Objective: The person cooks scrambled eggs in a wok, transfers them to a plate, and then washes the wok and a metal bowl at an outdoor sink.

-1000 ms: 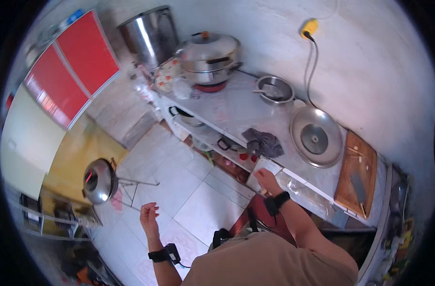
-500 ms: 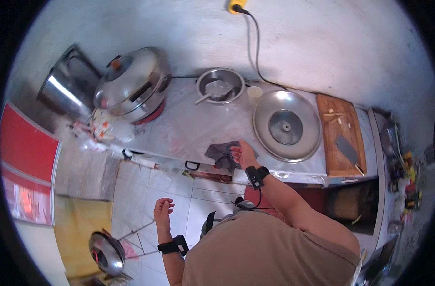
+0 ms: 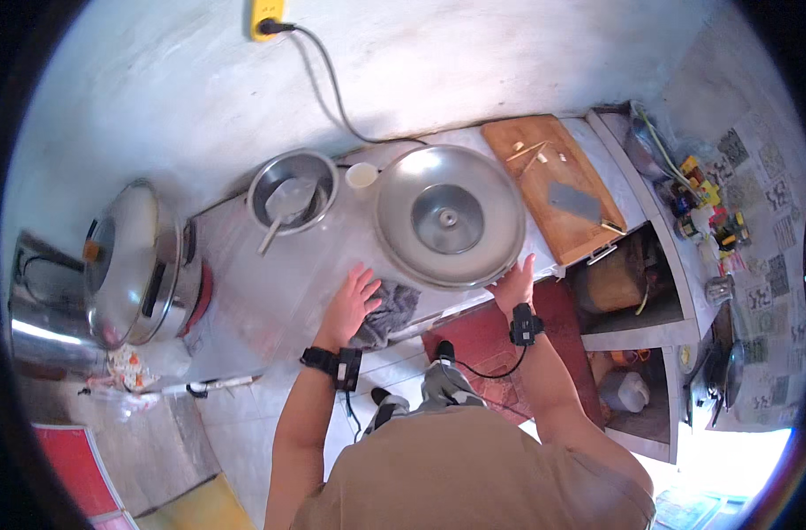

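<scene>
My left hand is open, fingers spread, over the counter's front part. Just right of it, a crumpled dark grey cloth lies at the counter's front edge, partly behind the hand. My right hand is at the near right rim of a wide round steel lid, which has a darker disc and a knob at its middle. Its thumb stands apart from the fingers, and the fingertips are partly hidden by the rim. Behind my left hand, a steel bowl holds a translucent ladle-like scoop, handle toward me.
A cutting board with a cleaver and small pale pieces lies right of the lid. A pale cup stands between bowl and lid. At left is a large lidded steel pot. A cord runs down the wall.
My right hand has let go of the grey cloth and moved right to the lid's rim. My left hand has risen from beside the counter to over it. The view has swung right.
</scene>
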The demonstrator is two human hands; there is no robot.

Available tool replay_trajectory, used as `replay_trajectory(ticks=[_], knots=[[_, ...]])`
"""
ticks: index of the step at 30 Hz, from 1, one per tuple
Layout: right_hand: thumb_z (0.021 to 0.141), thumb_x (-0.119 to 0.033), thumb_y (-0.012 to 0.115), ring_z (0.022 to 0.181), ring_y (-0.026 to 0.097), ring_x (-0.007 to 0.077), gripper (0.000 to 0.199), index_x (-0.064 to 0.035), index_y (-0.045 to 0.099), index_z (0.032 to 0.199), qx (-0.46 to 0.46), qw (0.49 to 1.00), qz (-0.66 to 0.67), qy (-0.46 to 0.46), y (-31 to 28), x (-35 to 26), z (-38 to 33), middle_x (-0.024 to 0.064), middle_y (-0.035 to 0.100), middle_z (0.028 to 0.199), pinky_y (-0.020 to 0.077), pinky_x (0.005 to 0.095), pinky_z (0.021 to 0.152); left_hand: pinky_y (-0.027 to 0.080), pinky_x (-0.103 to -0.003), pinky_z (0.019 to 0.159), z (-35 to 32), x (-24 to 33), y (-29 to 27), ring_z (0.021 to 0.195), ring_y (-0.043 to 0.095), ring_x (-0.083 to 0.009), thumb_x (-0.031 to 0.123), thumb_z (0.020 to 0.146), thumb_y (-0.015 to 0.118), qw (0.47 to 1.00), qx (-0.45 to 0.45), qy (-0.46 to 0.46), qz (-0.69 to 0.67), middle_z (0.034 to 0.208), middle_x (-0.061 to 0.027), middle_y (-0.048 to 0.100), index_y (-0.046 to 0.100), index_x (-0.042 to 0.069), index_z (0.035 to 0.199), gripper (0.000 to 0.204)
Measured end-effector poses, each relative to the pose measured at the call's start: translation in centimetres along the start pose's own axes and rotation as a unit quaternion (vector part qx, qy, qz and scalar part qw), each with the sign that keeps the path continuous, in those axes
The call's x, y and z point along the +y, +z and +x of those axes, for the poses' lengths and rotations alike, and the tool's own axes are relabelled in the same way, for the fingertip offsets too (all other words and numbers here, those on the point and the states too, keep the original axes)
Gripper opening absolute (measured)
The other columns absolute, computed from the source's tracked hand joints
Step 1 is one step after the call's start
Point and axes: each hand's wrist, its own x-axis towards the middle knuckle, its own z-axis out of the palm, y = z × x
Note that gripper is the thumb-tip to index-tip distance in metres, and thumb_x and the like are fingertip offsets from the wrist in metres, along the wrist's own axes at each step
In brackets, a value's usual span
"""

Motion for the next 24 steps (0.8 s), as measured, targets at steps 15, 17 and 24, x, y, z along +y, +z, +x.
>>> replay_trajectory(ticks=[15, 17, 24], knots=[[0.082, -0.057, 0.040, 0.116, 0.041, 0.0238, 0.067, -0.0079, 0.034, 0.128, -0.114, 0.993, -0.004, 0.026, -3.0, -8.0, 6.4, 0.0080, 0.042, 0.128, 0.0301, 0.0398, 0.098, 0.031, -0.042, 0.098, 11.4, -3.8, 8.6, 0.115, 0.043, -0.0248, 0.045, 0.089, 0.035, 0.984, -0.025, -0.059, -0.168, 0.125, -0.0097, 0.045, 0.035, 0.004, 0.126, 0.055], [0.082, -0.057, 0.040, 0.120, 0.036, 0.0268, 0.069, -0.0078, 0.032, 0.130, -0.152, 0.987, 0.031, 0.047, -4.4, -9.7, 7.2, 0.0090, 0.037, 0.132, 0.0276, 0.0421, 0.100, 0.031, -0.040, 0.098, 12.3, -5.1, 10.2, 0.114, 0.043, -0.0233, 0.045, 0.089, 0.036, 0.985, -0.026, -0.050, -0.160, 0.124, -0.0095, 0.046, 0.036, 0.004, 0.126, 0.055], [0.082, -0.059, 0.038, 0.121, 0.034, 0.0276, 0.070, -0.0097, 0.031, 0.131, -0.139, 0.990, 0.019, 0.024, -8.6, -13.9, 9.5, 0.0094, 0.036, 0.132, 0.0274, 0.0438, 0.100, 0.031, -0.038, 0.097, 15.1, -7.4, 15.5, 0.114, 0.043, -0.0214, 0.047, 0.088, 0.038, 0.990, -0.046, -0.052, -0.126, 0.124, -0.0085, 0.047, 0.037, 0.002, 0.125, 0.058]])
